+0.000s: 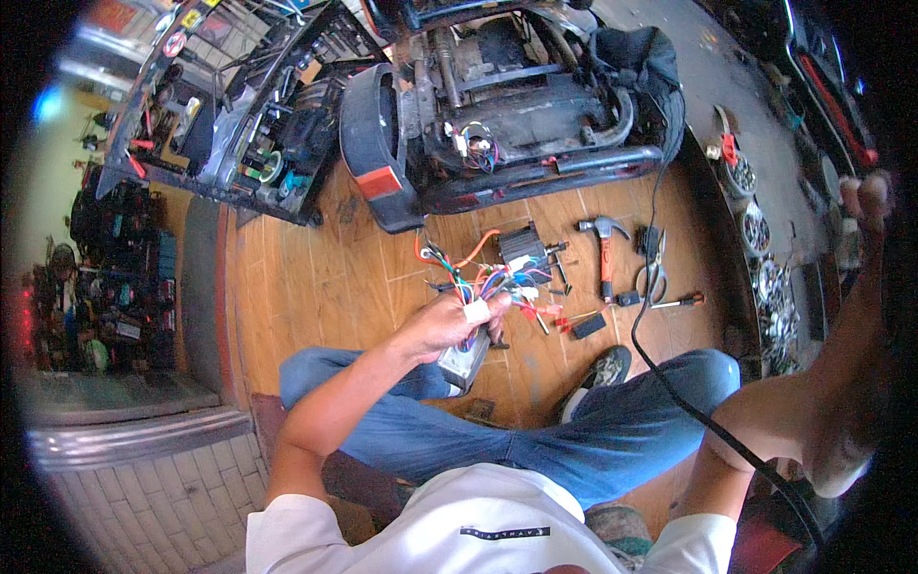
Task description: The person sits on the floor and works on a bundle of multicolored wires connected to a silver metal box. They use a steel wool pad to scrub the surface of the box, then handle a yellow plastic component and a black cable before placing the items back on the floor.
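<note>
Clutching wires (488,282) tight in left hand (454,323), just above grey box (462,364), between spread knees (708,375). Holding right hand (865,196) out at far right; not making out its grip in the dimness. Sitting over brown floor (296,306), wood-look, jointed. Facing finned block (521,252), hammer (605,273), screwdriver (690,299) on it. Fronting stripped vehicle (521,124) beyond, with metal parts (773,306) massing along right side, pale tiling (134,488) at lower left.
</note>
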Motion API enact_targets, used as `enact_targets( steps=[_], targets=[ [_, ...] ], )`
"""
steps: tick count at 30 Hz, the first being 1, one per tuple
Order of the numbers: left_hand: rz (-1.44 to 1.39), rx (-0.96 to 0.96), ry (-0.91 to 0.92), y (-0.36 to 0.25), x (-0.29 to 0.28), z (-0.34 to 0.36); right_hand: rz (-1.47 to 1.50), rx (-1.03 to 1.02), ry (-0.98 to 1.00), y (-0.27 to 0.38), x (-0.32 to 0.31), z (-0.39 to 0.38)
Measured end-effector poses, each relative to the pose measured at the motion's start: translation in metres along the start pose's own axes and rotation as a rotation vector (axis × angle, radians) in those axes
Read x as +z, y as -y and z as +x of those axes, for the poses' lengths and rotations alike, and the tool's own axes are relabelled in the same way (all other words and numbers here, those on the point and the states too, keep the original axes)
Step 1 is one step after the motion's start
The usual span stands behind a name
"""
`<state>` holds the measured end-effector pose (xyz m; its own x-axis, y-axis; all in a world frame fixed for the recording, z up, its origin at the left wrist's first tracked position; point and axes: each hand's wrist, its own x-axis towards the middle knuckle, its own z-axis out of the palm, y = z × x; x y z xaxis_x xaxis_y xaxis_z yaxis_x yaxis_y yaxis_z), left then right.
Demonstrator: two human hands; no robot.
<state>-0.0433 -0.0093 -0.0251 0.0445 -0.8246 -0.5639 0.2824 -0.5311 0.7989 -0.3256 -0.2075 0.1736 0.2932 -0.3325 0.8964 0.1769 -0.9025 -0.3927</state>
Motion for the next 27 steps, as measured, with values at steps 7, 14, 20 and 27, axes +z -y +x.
enact_targets(
  steps=[7,14,20,27],
  targets=[
    [0.105,-0.026,0.039,0.001,0.008,0.002,-0.078,0.273,0.073,-0.038,0.027,0.015],
    [0.123,-0.236,-0.132,0.003,0.019,-0.025,0.143,0.645,0.212,-0.096,0.063,0.004],
    [-0.443,-0.166,-0.392,-0.001,-0.022,-0.076,0.155,1.022,0.507,-0.154,0.118,-0.042],
    [-0.803,0.316,-0.704,-0.028,-0.051,-0.072,-0.082,1.03,0.808,-0.207,0.204,-0.078]
  ],
)
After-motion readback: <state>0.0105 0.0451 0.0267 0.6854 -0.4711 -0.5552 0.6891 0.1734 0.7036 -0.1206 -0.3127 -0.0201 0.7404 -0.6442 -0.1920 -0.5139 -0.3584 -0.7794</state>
